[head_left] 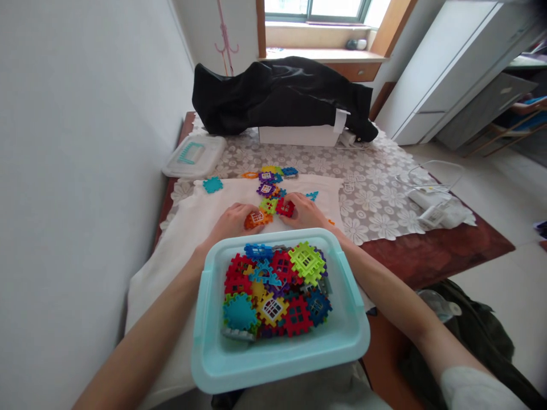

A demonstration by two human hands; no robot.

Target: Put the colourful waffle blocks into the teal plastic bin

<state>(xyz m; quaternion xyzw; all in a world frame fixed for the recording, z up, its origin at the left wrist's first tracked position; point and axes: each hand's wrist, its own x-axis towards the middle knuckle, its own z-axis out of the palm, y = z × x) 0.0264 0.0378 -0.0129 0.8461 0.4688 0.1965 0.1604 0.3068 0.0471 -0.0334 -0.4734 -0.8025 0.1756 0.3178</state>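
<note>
My left hand [237, 221] is closed on an orange interlocking block [256, 218] with a white window pattern. In my right hand [304, 209] is a red interlocking block [285, 208], gripped at its right side. A lime green block [268, 205] lies between the two, touching or very close to both. Just beyond lie purple blocks [265, 189] with white windows, together with blue and yellow ones. Nearest to me stands a light blue plastic bin [342, 347], with many loose toothed blocks [273, 307] inside.
A flat turquoise block [212, 184] and a small blue piece [311, 196] lie on the white cloth [179, 228]. The bin's clear lid [194, 156] is at the back left by the wall. Black fabric [282, 94] covers a white box behind. White cables [440, 199] lie at the right.
</note>
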